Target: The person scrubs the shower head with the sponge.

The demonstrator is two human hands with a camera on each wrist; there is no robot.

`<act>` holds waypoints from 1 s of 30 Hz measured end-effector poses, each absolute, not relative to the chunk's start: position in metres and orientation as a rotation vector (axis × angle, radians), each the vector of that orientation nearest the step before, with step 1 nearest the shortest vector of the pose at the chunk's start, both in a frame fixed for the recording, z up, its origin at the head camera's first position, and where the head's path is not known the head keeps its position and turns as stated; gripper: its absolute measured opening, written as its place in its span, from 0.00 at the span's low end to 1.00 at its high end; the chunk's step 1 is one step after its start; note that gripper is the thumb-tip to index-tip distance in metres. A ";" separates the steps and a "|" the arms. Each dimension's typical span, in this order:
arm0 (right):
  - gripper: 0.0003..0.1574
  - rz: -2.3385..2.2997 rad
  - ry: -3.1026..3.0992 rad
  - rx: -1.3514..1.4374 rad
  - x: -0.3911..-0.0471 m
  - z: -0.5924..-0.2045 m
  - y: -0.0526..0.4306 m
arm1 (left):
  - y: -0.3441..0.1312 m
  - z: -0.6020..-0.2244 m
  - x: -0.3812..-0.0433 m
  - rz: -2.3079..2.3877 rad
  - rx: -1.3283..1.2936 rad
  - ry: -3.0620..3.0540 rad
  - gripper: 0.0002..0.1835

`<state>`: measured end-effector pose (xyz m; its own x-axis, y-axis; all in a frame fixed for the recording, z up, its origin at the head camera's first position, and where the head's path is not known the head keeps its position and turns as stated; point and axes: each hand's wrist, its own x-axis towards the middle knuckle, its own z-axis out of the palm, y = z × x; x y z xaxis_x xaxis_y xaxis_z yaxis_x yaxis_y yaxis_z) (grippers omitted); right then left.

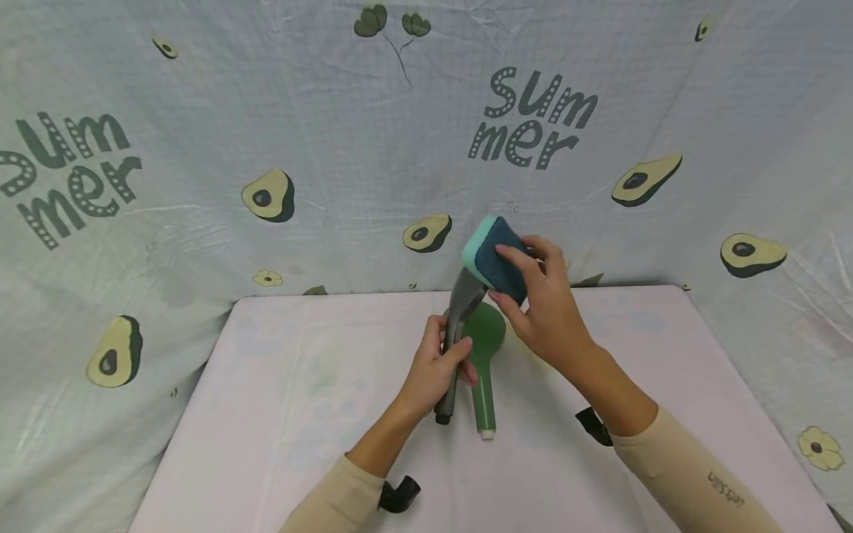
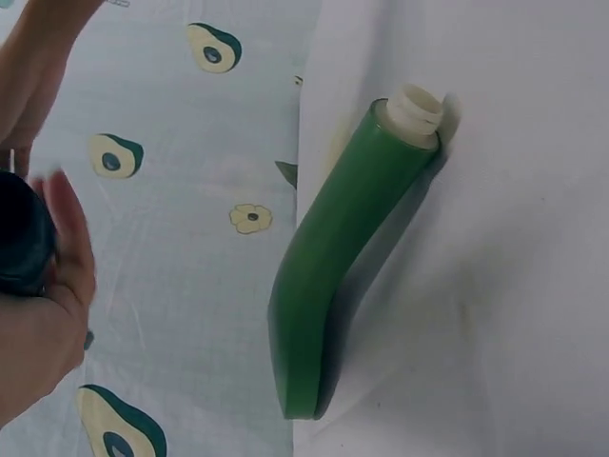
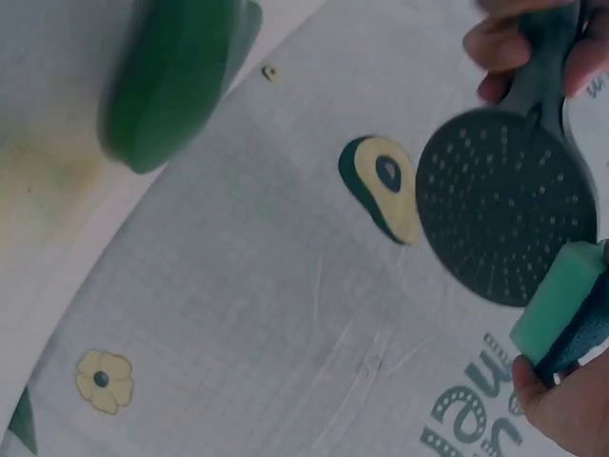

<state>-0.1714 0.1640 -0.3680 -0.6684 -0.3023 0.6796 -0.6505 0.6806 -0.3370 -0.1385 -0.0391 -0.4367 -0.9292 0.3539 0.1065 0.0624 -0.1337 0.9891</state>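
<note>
A grey shower head (image 1: 464, 296) is gripped by its handle in my left hand (image 1: 436, 370), its head end tilted up above the table. My right hand (image 1: 549, 311) pinches a sponge (image 1: 504, 259), turquoise on one side and dark blue on the other, between thumb and fingers. In the right wrist view the sponge (image 3: 561, 309) overlaps the lower edge of the shower head's round, hole-dotted face (image 3: 509, 205). Behind my left hand lies a green shower head (image 1: 486, 333) with a white threaded end, resting on the table; the left wrist view shows its handle (image 2: 343, 228) close up.
The pale table (image 1: 300, 414) ends at a hanging cloth (image 1: 346, 148) printed with avocados and lettering. Black straps (image 1: 400, 494) show by both wrists, and beige sleeves (image 1: 693, 466) cover the forearms.
</note>
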 end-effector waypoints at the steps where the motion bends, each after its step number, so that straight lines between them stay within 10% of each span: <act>1: 0.45 0.759 -2.290 0.755 -0.169 -0.370 0.162 | -0.040 -0.437 -0.139 2.164 0.475 1.961 0.19; 12: 0.26 0.523 -2.154 1.088 -0.149 -0.396 0.145 | -0.045 -0.444 -0.139 2.017 0.538 2.150 0.19; 20: 0.44 0.405 -2.166 1.108 -0.159 -0.387 0.152 | -0.046 -0.445 -0.138 2.058 0.692 2.015 0.25; 30: 0.43 0.335 -2.184 0.917 -0.180 -0.355 0.163 | -0.049 -0.447 -0.137 2.055 0.732 1.840 0.26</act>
